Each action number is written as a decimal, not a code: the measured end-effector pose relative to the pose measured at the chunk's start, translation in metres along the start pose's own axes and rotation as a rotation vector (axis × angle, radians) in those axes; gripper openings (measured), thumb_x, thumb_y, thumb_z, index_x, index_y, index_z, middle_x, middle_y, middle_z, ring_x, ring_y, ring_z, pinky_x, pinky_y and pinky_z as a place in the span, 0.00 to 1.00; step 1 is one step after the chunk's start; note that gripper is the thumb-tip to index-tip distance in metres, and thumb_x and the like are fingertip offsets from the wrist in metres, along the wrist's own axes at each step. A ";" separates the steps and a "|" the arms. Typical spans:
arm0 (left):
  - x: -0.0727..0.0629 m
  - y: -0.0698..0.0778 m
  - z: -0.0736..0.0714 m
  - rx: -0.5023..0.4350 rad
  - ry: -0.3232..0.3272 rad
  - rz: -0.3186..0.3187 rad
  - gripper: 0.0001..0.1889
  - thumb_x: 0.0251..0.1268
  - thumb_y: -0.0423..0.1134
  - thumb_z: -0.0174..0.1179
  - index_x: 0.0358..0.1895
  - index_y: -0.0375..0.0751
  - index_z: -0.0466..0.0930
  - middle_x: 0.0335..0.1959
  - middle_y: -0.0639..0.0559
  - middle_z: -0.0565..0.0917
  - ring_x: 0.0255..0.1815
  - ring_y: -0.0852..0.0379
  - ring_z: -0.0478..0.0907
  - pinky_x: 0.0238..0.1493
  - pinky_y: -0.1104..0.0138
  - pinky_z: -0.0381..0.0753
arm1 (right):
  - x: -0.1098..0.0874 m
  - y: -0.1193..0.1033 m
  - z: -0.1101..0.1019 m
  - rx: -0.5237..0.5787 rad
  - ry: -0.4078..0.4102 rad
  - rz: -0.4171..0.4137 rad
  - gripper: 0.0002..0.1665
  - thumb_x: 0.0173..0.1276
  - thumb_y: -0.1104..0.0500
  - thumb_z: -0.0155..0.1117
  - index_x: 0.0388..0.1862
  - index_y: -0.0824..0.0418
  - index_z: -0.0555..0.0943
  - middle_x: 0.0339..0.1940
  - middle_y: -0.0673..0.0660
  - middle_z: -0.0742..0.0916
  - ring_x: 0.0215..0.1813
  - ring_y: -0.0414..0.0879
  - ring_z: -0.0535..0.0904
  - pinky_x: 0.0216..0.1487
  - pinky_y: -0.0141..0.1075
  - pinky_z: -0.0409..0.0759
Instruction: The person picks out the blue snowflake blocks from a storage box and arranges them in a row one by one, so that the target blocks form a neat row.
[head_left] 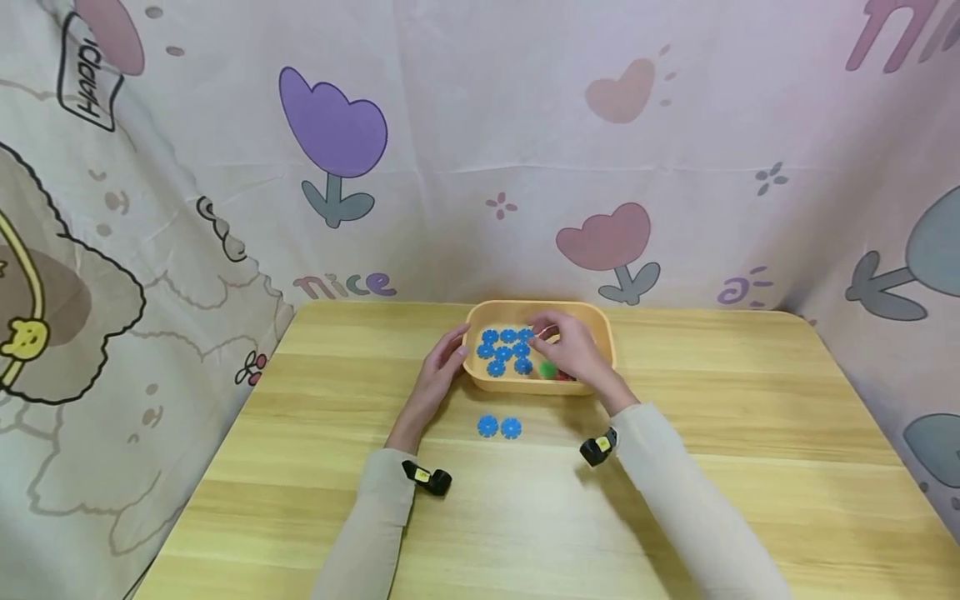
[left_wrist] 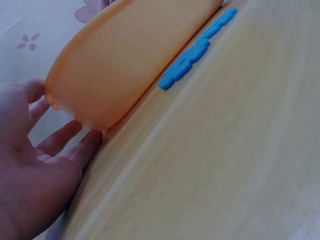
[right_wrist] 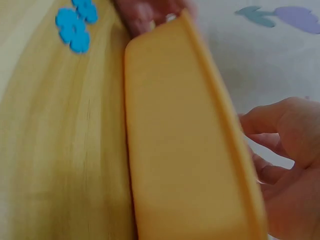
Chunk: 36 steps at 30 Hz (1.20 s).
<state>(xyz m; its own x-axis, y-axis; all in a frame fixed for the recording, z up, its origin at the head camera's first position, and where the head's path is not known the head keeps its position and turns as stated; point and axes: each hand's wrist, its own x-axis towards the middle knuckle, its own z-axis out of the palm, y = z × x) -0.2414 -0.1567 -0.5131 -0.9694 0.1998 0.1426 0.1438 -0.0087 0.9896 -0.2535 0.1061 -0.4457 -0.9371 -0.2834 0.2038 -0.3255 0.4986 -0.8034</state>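
Observation:
A yellow-orange plastic bin [head_left: 540,387] stands near the table's back edge. Several blue snowflake discs [head_left: 496,368] lie in its left part, with a green disc [head_left: 548,369] and some red pieces [head_left: 564,376] towards the front right. My left hand [head_left: 438,371] touches the bin's left end from outside, fingers loosely bent against the wall in the left wrist view. Inside the bin, my right hand [head_left: 570,346] has thumb and index finger bent beside a blue disc [head_left: 525,335]; whether they pinch it is unclear. The bin wall [right_wrist: 185,130] hides those fingertips in the right wrist view.
Two blue snowflake discs [head_left: 499,427] lie side by side on the wooden table [head_left: 510,533], in front of the bin. A printed cloth [head_left: 450,125] hangs behind the table. Both wrists carry small black cameras [head_left: 597,448].

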 end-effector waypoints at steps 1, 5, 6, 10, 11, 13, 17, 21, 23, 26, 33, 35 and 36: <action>-0.001 0.000 0.000 0.001 0.000 -0.002 0.23 0.83 0.44 0.51 0.76 0.51 0.69 0.76 0.41 0.68 0.74 0.45 0.68 0.70 0.56 0.73 | 0.003 0.002 0.001 -0.007 -0.013 0.012 0.19 0.71 0.67 0.68 0.59 0.69 0.81 0.49 0.67 0.86 0.49 0.56 0.84 0.49 0.47 0.86; -0.002 0.000 0.000 0.009 0.003 -0.008 0.23 0.83 0.45 0.51 0.76 0.52 0.69 0.76 0.41 0.67 0.74 0.46 0.68 0.70 0.56 0.73 | 0.015 0.009 0.006 -0.021 -0.059 0.049 0.20 0.71 0.67 0.67 0.61 0.70 0.80 0.52 0.68 0.85 0.52 0.58 0.83 0.53 0.48 0.85; -0.002 0.001 0.000 0.011 0.002 -0.007 0.23 0.83 0.46 0.51 0.76 0.52 0.68 0.76 0.41 0.67 0.74 0.46 0.68 0.70 0.56 0.73 | 0.018 0.011 0.007 -0.027 -0.067 0.057 0.20 0.71 0.68 0.66 0.61 0.70 0.80 0.53 0.68 0.84 0.53 0.58 0.83 0.53 0.47 0.85; -0.003 -0.001 0.000 0.001 0.006 -0.010 0.23 0.83 0.46 0.52 0.75 0.52 0.69 0.76 0.43 0.68 0.75 0.46 0.68 0.71 0.57 0.72 | 0.025 0.018 0.011 -0.029 -0.108 0.092 0.21 0.71 0.70 0.65 0.62 0.70 0.79 0.57 0.68 0.84 0.55 0.60 0.83 0.56 0.47 0.85; -0.003 -0.001 0.000 0.001 0.007 -0.011 0.23 0.83 0.46 0.52 0.75 0.53 0.69 0.76 0.43 0.68 0.75 0.47 0.68 0.71 0.57 0.72 | 0.026 0.020 0.012 -0.031 -0.119 0.099 0.21 0.71 0.71 0.65 0.62 0.70 0.79 0.57 0.68 0.83 0.56 0.60 0.82 0.57 0.47 0.84; -0.003 -0.002 0.000 -0.002 0.008 -0.013 0.23 0.82 0.46 0.52 0.75 0.53 0.69 0.75 0.45 0.69 0.75 0.47 0.67 0.71 0.57 0.72 | 0.027 0.023 0.013 -0.033 -0.137 0.113 0.22 0.70 0.72 0.65 0.63 0.69 0.79 0.59 0.68 0.83 0.57 0.60 0.82 0.59 0.47 0.84; -0.002 -0.003 -0.001 0.003 0.008 -0.015 0.23 0.82 0.47 0.52 0.75 0.54 0.69 0.76 0.45 0.68 0.75 0.47 0.67 0.71 0.57 0.72 | 0.030 0.028 0.015 -0.056 -0.152 0.111 0.23 0.70 0.72 0.65 0.63 0.68 0.80 0.59 0.66 0.84 0.57 0.59 0.82 0.59 0.48 0.83; -0.002 -0.001 -0.001 0.004 0.005 -0.014 0.23 0.82 0.46 0.52 0.76 0.53 0.69 0.77 0.46 0.67 0.76 0.48 0.66 0.71 0.58 0.72 | 0.032 0.032 0.016 -0.096 -0.177 0.077 0.23 0.69 0.73 0.64 0.63 0.69 0.80 0.59 0.66 0.84 0.56 0.59 0.82 0.57 0.48 0.84; -0.002 0.000 -0.001 0.002 0.006 -0.014 0.23 0.83 0.46 0.52 0.76 0.53 0.68 0.77 0.46 0.67 0.76 0.48 0.66 0.71 0.58 0.72 | 0.033 0.034 0.016 -0.124 -0.195 0.058 0.23 0.69 0.73 0.64 0.63 0.69 0.80 0.60 0.66 0.83 0.56 0.60 0.82 0.57 0.48 0.84; -0.002 0.001 -0.001 0.010 0.003 -0.014 0.23 0.83 0.46 0.51 0.76 0.53 0.68 0.77 0.46 0.66 0.76 0.48 0.65 0.71 0.58 0.71 | 0.033 0.034 0.016 -0.172 -0.216 0.046 0.22 0.69 0.72 0.65 0.62 0.71 0.81 0.60 0.68 0.81 0.55 0.60 0.81 0.57 0.49 0.84; -0.001 0.000 0.000 0.010 0.012 -0.022 0.22 0.83 0.47 0.51 0.75 0.55 0.69 0.76 0.48 0.67 0.76 0.50 0.66 0.71 0.60 0.72 | 0.033 0.032 0.014 -0.219 -0.221 0.068 0.15 0.71 0.69 0.67 0.54 0.72 0.83 0.54 0.67 0.83 0.51 0.57 0.82 0.54 0.49 0.84; -0.001 0.000 0.000 0.011 0.011 -0.021 0.22 0.83 0.46 0.51 0.75 0.54 0.69 0.77 0.48 0.67 0.76 0.49 0.66 0.71 0.59 0.72 | 0.032 0.031 0.014 -0.221 -0.215 0.077 0.14 0.70 0.68 0.67 0.53 0.72 0.83 0.51 0.66 0.84 0.50 0.57 0.82 0.53 0.49 0.84; -0.002 0.000 0.000 0.013 0.012 -0.021 0.22 0.83 0.45 0.51 0.75 0.54 0.69 0.77 0.47 0.67 0.76 0.49 0.66 0.71 0.59 0.72 | 0.032 0.031 0.014 -0.219 -0.212 0.082 0.13 0.70 0.68 0.67 0.52 0.72 0.82 0.50 0.66 0.84 0.49 0.57 0.82 0.53 0.49 0.84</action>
<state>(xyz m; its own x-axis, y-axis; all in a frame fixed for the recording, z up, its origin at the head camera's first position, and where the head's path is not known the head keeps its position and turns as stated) -0.2399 -0.1571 -0.5138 -0.9745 0.1883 0.1220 0.1257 0.0079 0.9920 -0.2916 0.1010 -0.4716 -0.9219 -0.3874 0.0034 -0.2904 0.6851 -0.6680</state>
